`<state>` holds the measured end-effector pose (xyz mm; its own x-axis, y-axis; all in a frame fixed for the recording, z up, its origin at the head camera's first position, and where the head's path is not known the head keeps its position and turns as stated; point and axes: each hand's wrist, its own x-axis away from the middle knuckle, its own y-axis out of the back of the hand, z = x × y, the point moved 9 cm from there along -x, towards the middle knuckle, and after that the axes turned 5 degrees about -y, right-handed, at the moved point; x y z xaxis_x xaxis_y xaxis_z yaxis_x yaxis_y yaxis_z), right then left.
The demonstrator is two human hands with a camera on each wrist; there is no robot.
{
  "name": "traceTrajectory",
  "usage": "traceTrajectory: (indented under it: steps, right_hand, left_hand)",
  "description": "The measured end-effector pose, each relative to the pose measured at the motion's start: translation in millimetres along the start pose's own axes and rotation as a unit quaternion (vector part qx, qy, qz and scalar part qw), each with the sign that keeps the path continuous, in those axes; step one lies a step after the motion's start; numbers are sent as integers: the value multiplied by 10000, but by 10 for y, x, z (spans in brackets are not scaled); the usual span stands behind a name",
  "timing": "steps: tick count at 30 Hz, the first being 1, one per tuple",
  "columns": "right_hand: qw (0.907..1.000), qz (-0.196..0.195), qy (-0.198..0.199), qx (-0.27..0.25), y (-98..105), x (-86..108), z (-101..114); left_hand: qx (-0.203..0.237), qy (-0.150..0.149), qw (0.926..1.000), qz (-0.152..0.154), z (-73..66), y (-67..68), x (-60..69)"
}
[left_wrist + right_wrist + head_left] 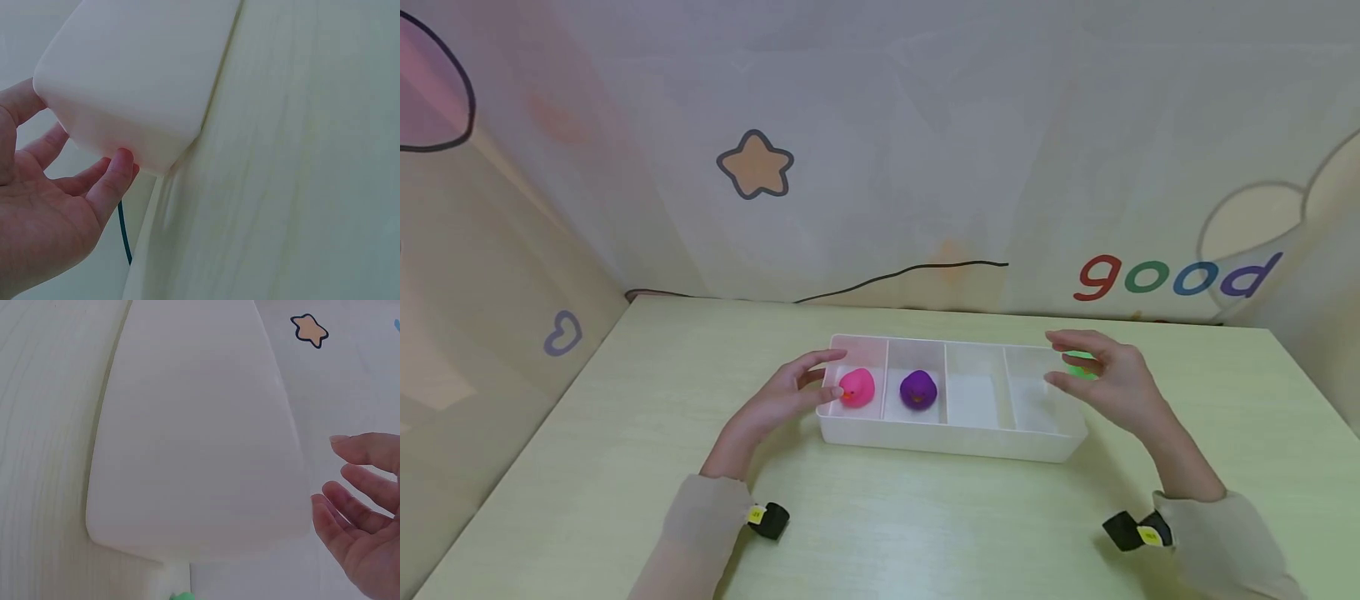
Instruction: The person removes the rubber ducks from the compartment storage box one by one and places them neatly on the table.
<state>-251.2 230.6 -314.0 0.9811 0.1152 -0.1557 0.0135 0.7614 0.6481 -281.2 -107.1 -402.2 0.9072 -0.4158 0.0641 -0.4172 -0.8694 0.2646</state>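
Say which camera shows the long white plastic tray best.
The head view: it shows the tray from above, nearly whole, all four compartments included. The left wrist view shows only outer walls at one end; the right wrist view, outer walls at the other.

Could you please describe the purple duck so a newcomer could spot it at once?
On the pale table stands a white tray with four compartments in a row. In the second from the left sits the purple duck, darker than the bright pink duck in the leftmost one.
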Motion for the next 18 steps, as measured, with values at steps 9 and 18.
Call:
traceTrajectory:
  steps: [9,18]
  right_hand:
    - [9989,378,143,-257,-315,-24,271]
    - [9947,618,527,-625,-617,-72,481]
  left_hand:
    - [-60,3,10000,-7,-16,1,11]
    - [-99,23,9999,7,0,3,4]
